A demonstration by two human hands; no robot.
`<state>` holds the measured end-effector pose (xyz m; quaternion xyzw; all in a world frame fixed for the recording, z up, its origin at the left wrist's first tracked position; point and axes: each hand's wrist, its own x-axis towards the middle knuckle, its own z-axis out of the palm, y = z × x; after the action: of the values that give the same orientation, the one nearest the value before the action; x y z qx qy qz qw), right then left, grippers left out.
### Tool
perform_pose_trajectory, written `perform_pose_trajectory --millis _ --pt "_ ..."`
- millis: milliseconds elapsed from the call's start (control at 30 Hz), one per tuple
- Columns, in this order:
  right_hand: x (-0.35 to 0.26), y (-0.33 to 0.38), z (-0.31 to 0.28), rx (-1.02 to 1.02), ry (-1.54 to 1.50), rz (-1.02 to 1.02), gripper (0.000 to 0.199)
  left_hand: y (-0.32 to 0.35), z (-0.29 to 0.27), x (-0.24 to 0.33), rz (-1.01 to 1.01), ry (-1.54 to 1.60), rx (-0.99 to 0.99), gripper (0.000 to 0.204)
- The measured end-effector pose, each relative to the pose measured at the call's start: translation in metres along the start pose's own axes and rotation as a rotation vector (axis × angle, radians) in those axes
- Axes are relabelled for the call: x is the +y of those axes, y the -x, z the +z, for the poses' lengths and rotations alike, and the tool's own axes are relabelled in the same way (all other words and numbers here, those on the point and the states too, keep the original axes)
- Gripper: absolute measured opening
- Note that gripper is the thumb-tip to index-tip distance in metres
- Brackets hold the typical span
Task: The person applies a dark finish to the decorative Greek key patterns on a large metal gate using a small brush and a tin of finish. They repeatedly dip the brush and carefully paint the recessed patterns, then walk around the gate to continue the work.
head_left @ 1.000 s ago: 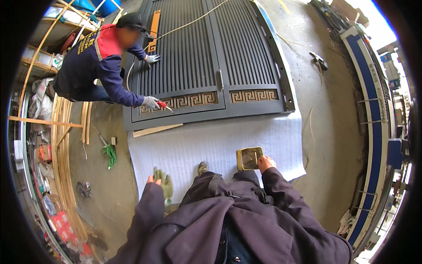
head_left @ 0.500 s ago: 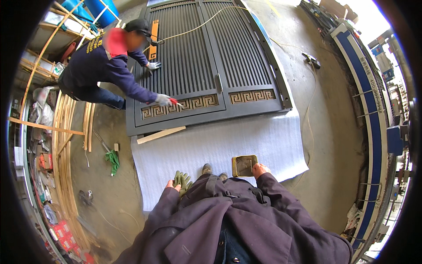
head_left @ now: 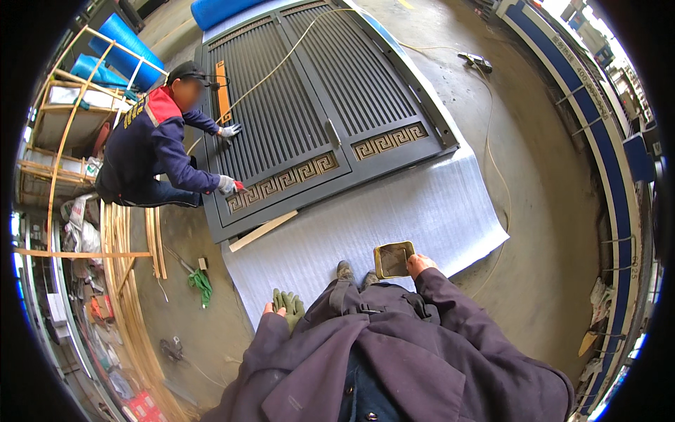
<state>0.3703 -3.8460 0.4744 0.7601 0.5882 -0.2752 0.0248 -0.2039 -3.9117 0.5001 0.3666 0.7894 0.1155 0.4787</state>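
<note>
My left hand (head_left: 273,310) is closed around a green work glove (head_left: 291,305) beside my hip. In my right hand (head_left: 420,265) is an open square tin (head_left: 384,261) with a yellowish rim, held by its right side in front of me. Its inside looks dark and stained; a thin stick or handle seems to lean in it. Beyond lies a large dark grey slatted door (head_left: 330,98) with bronze-coloured fretwork strips (head_left: 285,180). A crouching co-worker (head_left: 158,141) in gloves has one hand flat on the slats and the other holding a small red tool (head_left: 240,186) at the fretwork.
White foam sheeting (head_left: 337,232) lies under the door and my feet, with a wooden strip (head_left: 264,231) at the door's near edge. A cable (head_left: 503,183) runs over door and floor to a black device (head_left: 476,62). Timber lengths (head_left: 123,274) and green cloth (head_left: 201,285) lie left.
My view has shifted, turning the scene slightly. The co-worker's tool hand has moved left along the fretwork, and the body is more upright. My hands keep hold of glove and tin.
</note>
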Motion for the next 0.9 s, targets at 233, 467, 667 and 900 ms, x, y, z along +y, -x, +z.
perform_pose_trajectory --millis 233,467,667,900 --pt "0.029 0.020 -0.006 0.030 -0.026 -0.021 0.026 0.025 0.031 0.016 0.044 -0.070 -0.032 0.045" --pt "0.046 0.035 -0.009 0.069 -0.036 -0.049 0.026 0.051 0.038 0.011 0.091 0.022 -0.011 0.047" --pt "0.064 0.046 -0.008 0.075 -0.021 -0.053 0.025 0.068 0.047 -0.008 0.053 -0.064 -0.003 0.050" --pt "0.068 0.053 0.009 0.023 0.016 0.001 0.024 0.083 0.041 -0.020 0.068 -0.007 0.007 0.049"
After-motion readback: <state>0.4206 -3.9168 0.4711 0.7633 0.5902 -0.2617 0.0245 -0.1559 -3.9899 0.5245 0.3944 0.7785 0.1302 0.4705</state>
